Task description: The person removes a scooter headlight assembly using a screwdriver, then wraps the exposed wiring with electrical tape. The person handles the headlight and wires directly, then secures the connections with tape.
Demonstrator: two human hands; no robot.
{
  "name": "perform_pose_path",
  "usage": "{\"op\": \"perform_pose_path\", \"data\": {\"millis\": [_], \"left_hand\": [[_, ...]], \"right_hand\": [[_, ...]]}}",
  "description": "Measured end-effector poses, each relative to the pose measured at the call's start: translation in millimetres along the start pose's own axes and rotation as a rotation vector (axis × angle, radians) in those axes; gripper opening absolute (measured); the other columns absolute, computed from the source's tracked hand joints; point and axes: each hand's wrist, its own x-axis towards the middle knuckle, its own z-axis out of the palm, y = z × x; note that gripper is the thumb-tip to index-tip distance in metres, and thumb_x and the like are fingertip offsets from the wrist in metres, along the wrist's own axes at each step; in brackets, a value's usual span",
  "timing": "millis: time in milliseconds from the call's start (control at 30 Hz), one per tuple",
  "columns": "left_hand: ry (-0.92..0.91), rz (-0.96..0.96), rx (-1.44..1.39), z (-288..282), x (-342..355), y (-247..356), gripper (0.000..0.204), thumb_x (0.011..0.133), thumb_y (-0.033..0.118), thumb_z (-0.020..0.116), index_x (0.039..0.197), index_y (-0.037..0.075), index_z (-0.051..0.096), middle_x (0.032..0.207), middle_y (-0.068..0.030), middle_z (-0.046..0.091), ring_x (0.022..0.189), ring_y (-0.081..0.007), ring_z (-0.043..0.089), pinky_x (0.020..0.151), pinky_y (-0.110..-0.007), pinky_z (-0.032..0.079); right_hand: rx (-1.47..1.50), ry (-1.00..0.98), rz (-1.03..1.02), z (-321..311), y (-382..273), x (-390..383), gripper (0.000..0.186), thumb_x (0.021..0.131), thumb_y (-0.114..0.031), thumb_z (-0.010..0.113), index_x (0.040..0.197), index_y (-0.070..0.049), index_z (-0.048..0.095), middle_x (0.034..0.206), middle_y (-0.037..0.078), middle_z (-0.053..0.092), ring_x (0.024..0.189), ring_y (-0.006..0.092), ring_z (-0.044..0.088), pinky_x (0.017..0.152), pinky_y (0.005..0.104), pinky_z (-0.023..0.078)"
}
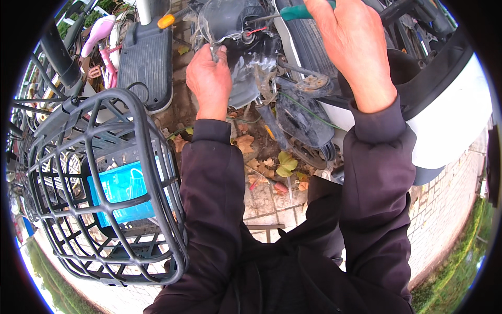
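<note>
My right hand [358,44] is wrapped round the green handle of a screwdriver [298,12]. Its thin metal shaft points left, with the tip at a dark plastic scooter housing [230,20]; whether it sits in a screw I cannot tell. Just below the tip is a round metal part with a red strip [256,31]. My left hand [209,78] is closed, thumb against fingers, on the lower left edge of the housing. Beneath, a scuffed dark panel [248,76] has pale smears, and a loose green wire [308,110] trails to the right.
A black basket [141,131] holding a blue packet [125,193] stands at the left. Behind it are a scooter footboard [146,63] and a pink bicycle saddle [99,34]. A white scooter body [449,115] flanks my right arm. Dry leaves [286,163] lie on the paving.
</note>
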Motion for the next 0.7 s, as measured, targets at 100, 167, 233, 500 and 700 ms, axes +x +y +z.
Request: {"op": "perform_pose_path", "data": {"millis": [100,167,233,500,700], "left_hand": [[0.008,0.012,-0.007,-0.5,0.5,-0.7,0.026,0.098,0.026,0.075,0.098,0.002,0.067,0.1,-0.019,0.072,0.094,-0.0478,0.066,0.08,-0.052,0.051],[0.008,0.018,-0.002,-0.6,0.6,-0.5,0.026,0.098,0.026,0.075,0.098,0.002,0.067,0.1,-0.0192,0.072,0.094,-0.048,0.065,0.079,-0.053,0.051],[0.004,0.014,0.016,-0.8,0.5,0.1,0.026,0.098,0.026,0.075,0.098,0.002,0.067,0.099,-0.0192,0.072,0.094,-0.0479,0.066,0.079,-0.052,0.051],[0.008,0.006,0.015,-0.6,-0.4,2.0,0.025,0.098,0.026,0.075,0.098,0.003,0.067,0.099,-0.0187,0.072,0.093,-0.0478,0.066,0.079,-0.052,0.051],[0.012,0.016,0.01,-0.9,0.0,1.7,0.025,0.098,0.026,0.075,0.097,0.003,0.067,0.097,-0.0183,0.071,0.092,-0.0476,0.065,0.078,-0.052,0.051]], "right_hand": [[0.207,0.183,0.034,17.9,-1.7,0.0,0.026,0.1,-0.014,0.071,0.116,0.003,0.06,0.104,0.028,0.07,0.097,0.0427,0.07,0.084,0.0448,0.055],[0.444,0.159,0.128,23.2,-3.6,-3.3,0.026,0.099,-0.014,0.071,0.116,0.002,0.061,0.103,0.028,0.07,0.096,0.0409,0.07,0.084,0.0429,0.055],[0.46,0.145,0.162,21.6,-4.7,-5.9,0.025,0.099,-0.013,0.072,0.115,0.002,0.061,0.101,0.028,0.069,0.095,0.0395,0.07,0.084,0.0415,0.054],[0.05,0.009,0.084,-2.1,-11.1,4.9,0.025,0.095,-0.011,0.074,0.113,0.002,0.061,0.097,0.025,0.068,0.092,0.0398,0.069,0.079,0.0434,0.053],[0.373,0.099,0.127,4.7,-16.3,-6.2,0.024,0.095,-0.011,0.073,0.114,0.0,0.062,0.099,0.025,0.069,0.094,0.0443,0.068,0.079,0.0464,0.053]]}}
